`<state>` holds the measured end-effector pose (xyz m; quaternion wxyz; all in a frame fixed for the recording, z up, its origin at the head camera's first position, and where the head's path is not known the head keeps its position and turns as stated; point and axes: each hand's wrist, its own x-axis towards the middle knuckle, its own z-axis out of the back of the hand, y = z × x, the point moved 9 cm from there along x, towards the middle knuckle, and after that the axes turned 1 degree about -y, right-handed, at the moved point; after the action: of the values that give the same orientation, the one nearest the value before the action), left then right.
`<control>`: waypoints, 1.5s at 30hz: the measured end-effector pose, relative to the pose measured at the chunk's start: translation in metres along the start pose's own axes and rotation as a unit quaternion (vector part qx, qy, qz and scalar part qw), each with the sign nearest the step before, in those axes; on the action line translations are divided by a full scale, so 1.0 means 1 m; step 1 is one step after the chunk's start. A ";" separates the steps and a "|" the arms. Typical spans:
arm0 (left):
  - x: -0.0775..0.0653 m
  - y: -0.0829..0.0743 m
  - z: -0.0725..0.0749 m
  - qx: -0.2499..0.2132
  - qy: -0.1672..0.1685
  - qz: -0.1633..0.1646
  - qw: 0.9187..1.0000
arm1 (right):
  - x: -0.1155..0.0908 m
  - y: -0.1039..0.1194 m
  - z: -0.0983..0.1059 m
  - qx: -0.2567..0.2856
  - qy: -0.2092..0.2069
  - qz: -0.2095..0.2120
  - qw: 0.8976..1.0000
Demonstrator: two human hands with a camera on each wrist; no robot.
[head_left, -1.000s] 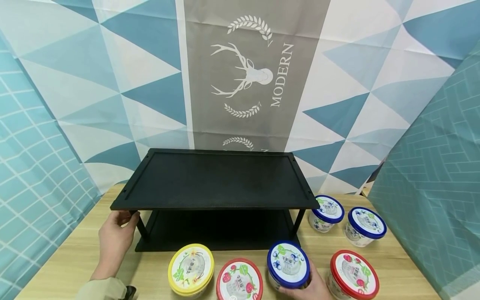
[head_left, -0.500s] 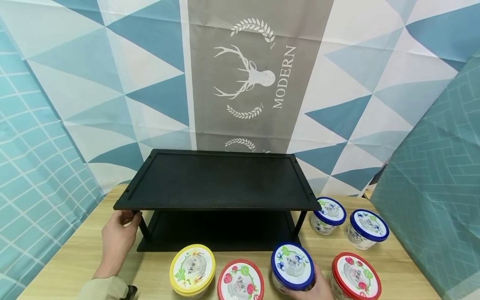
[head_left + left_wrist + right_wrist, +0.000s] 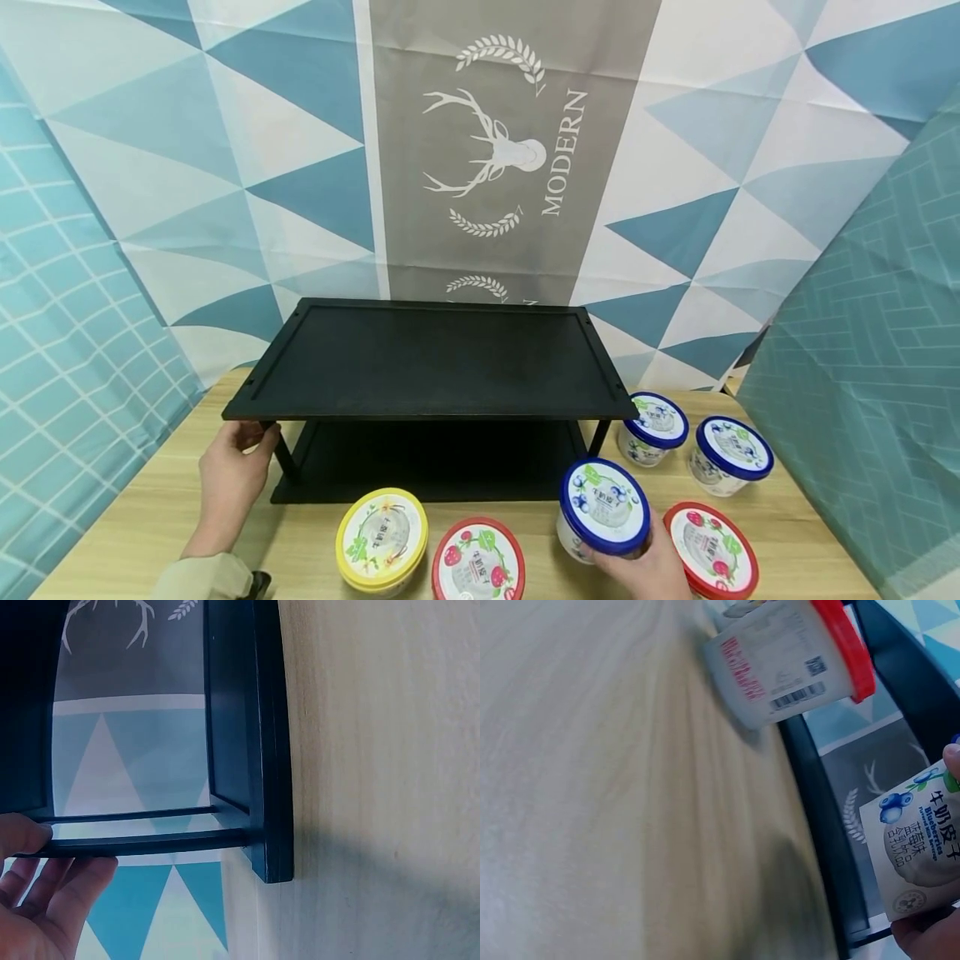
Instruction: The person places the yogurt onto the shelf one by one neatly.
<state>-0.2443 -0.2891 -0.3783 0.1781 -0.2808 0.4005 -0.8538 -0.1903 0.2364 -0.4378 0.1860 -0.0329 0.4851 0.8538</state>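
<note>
A black two-tier shelf [image 3: 450, 358] stands on the wooden table. At its front left corner my left hand [image 3: 232, 483] pinches the thin upright post [image 3: 150, 844] between thumb and fingers, just under the top board. My right hand [image 3: 651, 571] grips a blueberry tub [image 3: 606, 507] with a blue lid around its side. This tub is raised off the table, before the shelf's front right corner; its printed side [image 3: 915, 840] faces the right wrist camera. Left of it sit a red-lidded strawberry tub [image 3: 478, 562] and a yellow-lidded tub [image 3: 381, 540].
Another red-lidded tub [image 3: 711, 550] stands right of my right hand, partly covered by it. Two blue-lidded tubs, one nearer [image 3: 729, 454] and one against the shelf [image 3: 652, 427], stand at the right. Patterned cloth [image 3: 480, 167] hangs behind and at both sides.
My right hand has lifted the blueberry tub and moved it right and slightly forward. The left hand keeps its hold on the shelf's post.
</note>
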 end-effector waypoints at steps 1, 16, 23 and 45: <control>0.000 0.000 0.000 0.000 0.000 0.000 1.000 | -0.001 0.002 0.003 0.004 0.001 0.000 1.000; 0.001 0.000 0.002 0.007 -0.006 -0.001 1.000 | -0.006 0.032 0.044 -0.006 -0.015 0.031 0.999; 0.001 0.000 0.001 0.004 -0.005 -0.003 1.000 | -0.008 0.049 0.060 -0.013 -0.019 0.043 0.999; 0.001 -0.001 0.001 0.009 -0.004 -0.004 1.000 | -0.011 0.102 0.094 -0.017 -0.050 0.114 0.992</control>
<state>-0.2443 -0.2899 -0.3768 0.1783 -0.2843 0.3911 -0.8570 -0.2044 0.2651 -0.3024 0.1109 0.0624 0.4612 0.8781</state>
